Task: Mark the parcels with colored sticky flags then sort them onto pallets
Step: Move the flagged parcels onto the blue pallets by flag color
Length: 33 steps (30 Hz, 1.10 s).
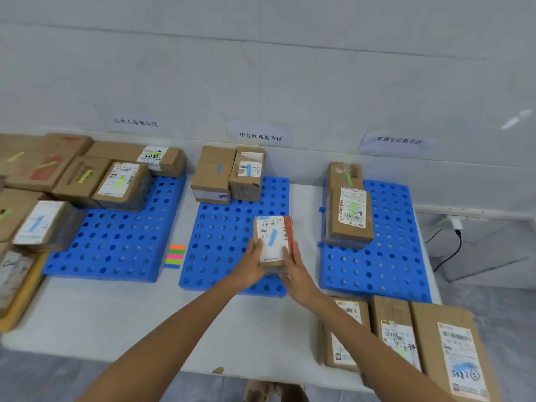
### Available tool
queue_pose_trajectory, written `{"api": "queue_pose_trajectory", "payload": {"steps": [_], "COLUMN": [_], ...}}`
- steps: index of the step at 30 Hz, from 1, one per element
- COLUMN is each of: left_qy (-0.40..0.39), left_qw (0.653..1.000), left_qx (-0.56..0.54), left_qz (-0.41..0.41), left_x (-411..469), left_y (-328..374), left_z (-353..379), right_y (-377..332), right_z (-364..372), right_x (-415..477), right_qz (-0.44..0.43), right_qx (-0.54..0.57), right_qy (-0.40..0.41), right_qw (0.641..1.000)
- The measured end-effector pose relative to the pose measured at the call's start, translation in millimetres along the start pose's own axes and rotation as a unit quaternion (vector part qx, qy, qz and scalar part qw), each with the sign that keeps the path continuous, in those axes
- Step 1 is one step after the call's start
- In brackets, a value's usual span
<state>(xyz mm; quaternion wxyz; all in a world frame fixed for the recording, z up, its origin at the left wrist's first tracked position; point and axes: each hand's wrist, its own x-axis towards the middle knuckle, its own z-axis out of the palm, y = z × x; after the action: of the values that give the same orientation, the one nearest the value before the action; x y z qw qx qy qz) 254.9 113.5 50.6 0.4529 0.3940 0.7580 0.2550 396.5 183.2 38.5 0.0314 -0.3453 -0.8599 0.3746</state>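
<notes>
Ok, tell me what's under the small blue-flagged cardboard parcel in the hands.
The perforated blue plastic middle pallet lies below the blue-flagged cardboard parcel. Both hands hide its underside, so contact is unclear.

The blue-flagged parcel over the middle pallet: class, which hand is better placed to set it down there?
Probably the left hand: it supports the blue-flagged parcel from beneath over the middle pallet; the right hand only steadies its side.

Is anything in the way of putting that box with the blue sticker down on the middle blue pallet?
No. The parcel is held over bare holes of the middle pallet; its two boxes sit at the back.
</notes>
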Motion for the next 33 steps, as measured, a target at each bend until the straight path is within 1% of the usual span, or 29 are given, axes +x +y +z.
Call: {"api": "queue_pose_trajectory", "payload": {"steps": [1, 2, 3, 4, 7, 9, 11, 12, 13, 15, 17, 18, 19, 22, 23, 25, 27, 29, 30, 31, 33], "left_qy": [-0.007, -0.002, 0.008, 0.014, 0.014, 0.051, 0.129, 0.159, 0.171, 0.146, 0.107, 0.101, 0.101, 0.1, 0.096, 0.085, 0.066, 0.034, 0.023, 0.026, 0.083], "left_qw": [0.994, 0.977, 0.954, 0.935, 0.909, 0.89, 0.879, 0.877, 0.878, 0.89, 0.915, 0.923, 0.926, 0.929, 0.933, 0.94, 0.943, 0.941, 0.938, 0.936, 0.936], "left_qx": [0.104, 0.212, 0.296, 0.352, 0.416, 0.452, 0.459, 0.453, 0.446, 0.424, 0.375, 0.355, 0.349, 0.342, 0.332, 0.316, 0.312, 0.321, 0.328, 0.334, 0.332], "left_qz": [-0.017, -0.033, -0.036, -0.031, -0.02, -0.007, 0.0, -0.014, -0.034, -0.078, -0.103, -0.104, -0.103, -0.104, -0.104, -0.098, -0.095, -0.101, -0.107, -0.109, -0.084], "left_x": [8, 15, 22, 30, 63, 87, 110, 122, 132, 150, 160, 163, 166, 170, 171, 174, 174, 171, 167, 162, 149], "left_y": [-7, -10, -9, -5, 17, 32, 43, 46, 46, 39, 31, 28, 26, 26, 26, 26, 27, 29, 29, 28, 26], "left_z": [1, 0, -3, -6, -23, -46, -78, -95, -109, -128, -133, -134, -134, -138, -141, -146, -149, -153, -153, -153, -147], "right_y": [4, 7, 5, 1, 15, 22, 24, 26, 30, 31, 30, 28, 24, 13, 12, 20, 24, 30, 31, 31, 30], "right_z": [3, 5, 1, -7, -21, -33, -48, -54, -60, -74, -79, -78, -79, -80, -81, -83, -89, -94, -98, -102, -112], "right_x": [3, 8, 11, 15, 40, 63, 91, 106, 121, 146, 169, 179, 190, 215, 221, 231, 235, 235, 232, 225, 204], "right_qz": [0.006, 0.025, 0.032, 0.042, 0.041, 0.053, 0.07, 0.086, 0.1, 0.101, 0.039, 0.009, 0.0, 0.05, 0.055, 0.047, 0.026, 0.007, 0.002, -0.007, -0.024], "right_qx": [-0.021, -0.022, -0.021, -0.009, -0.031, -0.056, -0.072, -0.094, -0.123, -0.159, -0.179, -0.189, -0.191, -0.196, -0.198, -0.207, -0.184, -0.162, -0.16, -0.161, -0.118], "right_qy": [0.009, 0.022, 0.027, 0.013, 0.002, 0.002, 0.005, 0.002, -0.004, -0.034, -0.032, -0.011, 0.0, -0.03, -0.029, -0.041, -0.064, -0.079, -0.073, -0.063, -0.016], "right_qw": [1.0, 0.999, 0.999, 0.999, 0.999, 0.997, 0.995, 0.992, 0.987, 0.981, 0.983, 0.982, 0.982, 0.979, 0.978, 0.976, 0.981, 0.984, 0.984, 0.985, 0.993]}}
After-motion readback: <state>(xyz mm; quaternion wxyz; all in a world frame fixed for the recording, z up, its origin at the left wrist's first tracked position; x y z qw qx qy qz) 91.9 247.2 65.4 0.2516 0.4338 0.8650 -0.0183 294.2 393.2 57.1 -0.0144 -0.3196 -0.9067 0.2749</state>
